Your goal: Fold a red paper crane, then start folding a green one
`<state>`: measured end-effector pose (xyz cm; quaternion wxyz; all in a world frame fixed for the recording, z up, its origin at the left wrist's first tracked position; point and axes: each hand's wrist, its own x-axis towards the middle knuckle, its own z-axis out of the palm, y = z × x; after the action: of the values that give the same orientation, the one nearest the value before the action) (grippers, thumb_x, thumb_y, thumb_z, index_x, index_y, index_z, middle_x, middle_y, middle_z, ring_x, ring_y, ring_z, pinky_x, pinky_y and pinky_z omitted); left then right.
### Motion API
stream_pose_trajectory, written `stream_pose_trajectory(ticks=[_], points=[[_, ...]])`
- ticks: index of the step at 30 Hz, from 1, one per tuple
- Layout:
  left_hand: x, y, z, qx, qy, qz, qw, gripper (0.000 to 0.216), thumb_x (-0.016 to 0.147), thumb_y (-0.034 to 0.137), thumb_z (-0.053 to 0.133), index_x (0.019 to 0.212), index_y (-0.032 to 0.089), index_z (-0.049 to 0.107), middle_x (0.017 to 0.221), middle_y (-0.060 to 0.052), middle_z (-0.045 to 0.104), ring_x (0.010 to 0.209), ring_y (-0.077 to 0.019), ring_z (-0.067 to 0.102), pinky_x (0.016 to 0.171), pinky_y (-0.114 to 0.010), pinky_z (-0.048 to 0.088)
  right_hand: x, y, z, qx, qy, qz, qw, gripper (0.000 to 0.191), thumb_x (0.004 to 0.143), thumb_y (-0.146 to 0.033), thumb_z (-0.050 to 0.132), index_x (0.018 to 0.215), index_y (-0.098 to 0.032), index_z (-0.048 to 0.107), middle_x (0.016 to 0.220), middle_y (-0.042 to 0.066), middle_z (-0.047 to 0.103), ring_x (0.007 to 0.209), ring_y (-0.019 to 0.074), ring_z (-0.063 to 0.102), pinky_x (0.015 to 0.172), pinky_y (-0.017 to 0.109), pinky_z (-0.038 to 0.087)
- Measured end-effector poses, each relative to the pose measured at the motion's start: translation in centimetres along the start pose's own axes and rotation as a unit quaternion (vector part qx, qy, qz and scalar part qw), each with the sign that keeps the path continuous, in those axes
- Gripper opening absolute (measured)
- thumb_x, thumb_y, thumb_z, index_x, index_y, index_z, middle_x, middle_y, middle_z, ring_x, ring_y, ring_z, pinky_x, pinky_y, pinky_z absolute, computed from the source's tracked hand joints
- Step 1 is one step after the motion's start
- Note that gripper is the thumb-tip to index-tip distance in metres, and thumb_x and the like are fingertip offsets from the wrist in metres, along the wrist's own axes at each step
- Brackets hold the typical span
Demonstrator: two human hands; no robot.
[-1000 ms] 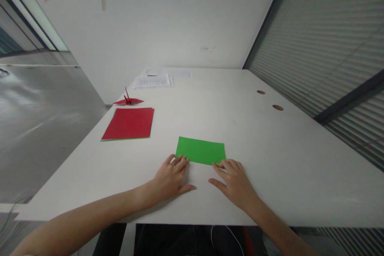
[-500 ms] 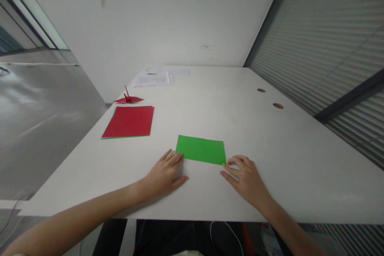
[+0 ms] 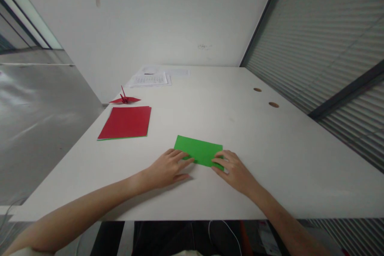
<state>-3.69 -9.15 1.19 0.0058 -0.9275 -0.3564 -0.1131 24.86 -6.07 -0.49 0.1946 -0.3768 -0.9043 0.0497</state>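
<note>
- Behind a white counter point(image 3: 192, 112), a white wall point(image 3: 156, 20) rises, marked by a few smudges and a tan patch at upper left.
- Stretching from the wall to the person seated at its near edge, the counter carries paper on its left side and at front centre.
- At right, slatted blinds point(image 3: 324, 36) run alongside the counter, crossed by a dark bar.
- At left, a grey floor point(image 3: 51, 116) shines beyond the counter's edge.
- Printed sheets point(image 3: 151, 79) overlap at the counter's far left, near the wall, their text too small to read.
- Closer in, a stack of red paper point(image 3: 126, 122) lies flat by the left edge, a thin green rim showing along its near side.
- Front and centre, a green sheet point(image 3: 198, 150), a rectangle, lies slightly aslant on the counter, well apart from the red paper.
- The person's hands, apart from each other, meet the green sheet at its two ends.
- The left hand point(image 3: 168, 168), palm down with fingers spread, reaches over the near left corner.
- The right hand point(image 3: 235, 171) curves over the right end, fingers bent, thumb by the near edge; whether it pinches the sheet cannot be told.
- A red crane point(image 3: 124, 99) of folded paper sits just behind the stack.
- Two round holes point(image 3: 274, 105) pierce the counter toward the blinds.
</note>
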Motion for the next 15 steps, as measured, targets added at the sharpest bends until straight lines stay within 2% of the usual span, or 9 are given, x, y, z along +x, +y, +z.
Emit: stream_pose_trajectory(ticks=[2,4,5,8,10,13,15], points=[[0.7,0.0,0.5,0.003,-0.004,0.004,1.000,0.060,0.088,0.059,0.049,0.133,0.020,0.047,0.122,-0.014,0.059,0.112,-0.0275,0.058,0.097,-0.045,0.046,0.5,-0.5,-0.2,0.024,-0.028,-0.010,0.999,0.028,0.086,-0.036,0.063,0.107,-0.019,0.069,0.110,0.012,0.064,0.106,0.0262,0.056,0.094,0.046,0.043],[1.2,-0.5,0.8,0.013,0.012,-0.024,1.000,0.064,0.085,0.065,0.047,0.125,0.015,0.054,0.126,-0.018,0.057,0.121,-0.0322,0.052,0.104,-0.052,0.039,0.7,-1.0,-0.4,0.058,-0.072,-0.028,0.995,0.034,0.086,-0.041,0.062,0.114,-0.022,0.067,0.110,0.010,0.064,0.106,0.0248,0.056,0.095,0.045,0.044],[1.4,-0.8,0.9,0.008,0.011,-0.037,0.999,0.063,0.085,0.065,0.046,0.118,0.013,0.058,0.126,-0.019,0.057,0.123,-0.0327,0.051,0.105,-0.052,0.038,0.7,-1.2,-0.4,0.075,-0.090,-0.039,0.992,0.034,0.087,-0.041,0.061,0.116,-0.023,0.066,0.111,0.009,0.064,0.106,0.0239,0.056,0.095,0.044,0.043],[1.7,-1.5,1.2,-0.023,-0.015,-0.054,0.998,0.053,0.089,0.060,0.046,0.100,0.011,0.062,0.126,-0.019,0.058,0.114,-0.0290,0.059,0.097,-0.042,0.048,0.6,-1.6,-0.3,0.085,-0.093,-0.063,0.990,0.036,0.087,-0.041,0.061,0.120,-0.026,0.064,0.125,0.010,0.059,0.121,0.0264,0.048,0.102,0.047,0.038],[1.8,-1.8,1.4,-0.033,-0.018,-0.049,0.998,0.044,0.090,0.052,0.051,0.101,0.011,0.061,0.127,-0.017,0.058,0.109,-0.0269,0.062,0.094,-0.040,0.050,0.5,-1.8,-0.1,0.071,-0.089,-0.072,0.991,0.040,0.085,-0.042,0.063,0.122,-0.026,0.063,0.132,0.010,0.055,0.126,0.0291,0.043,0.103,0.050,0.035],[1.9,-1.8,1.5,-0.051,0.001,-0.006,0.999,0.031,0.090,0.039,0.055,0.109,0.014,0.060,0.129,-0.014,0.058,0.120,-0.0261,0.055,0.104,-0.042,0.042,0.5,-2.0,0.4,0.058,-0.094,-0.071,0.991,0.041,0.084,-0.042,0.065,0.122,-0.027,0.062,0.124,0.010,0.059,0.115,0.0276,0.049,0.097,0.048,0.040],[1.9,-1.6,1.3,-0.080,-0.005,0.048,0.996,0.032,0.091,0.038,0.054,0.114,0.016,0.059,0.130,-0.012,0.058,0.124,-0.0250,0.051,0.108,-0.042,0.039,0.5,-2.2,0.7,0.045,-0.085,-0.068,0.993,0.039,0.083,-0.042,0.065,0.119,-0.026,0.064,0.116,0.010,0.061,0.105,0.0259,0.053,0.091,0.046,0.043]])
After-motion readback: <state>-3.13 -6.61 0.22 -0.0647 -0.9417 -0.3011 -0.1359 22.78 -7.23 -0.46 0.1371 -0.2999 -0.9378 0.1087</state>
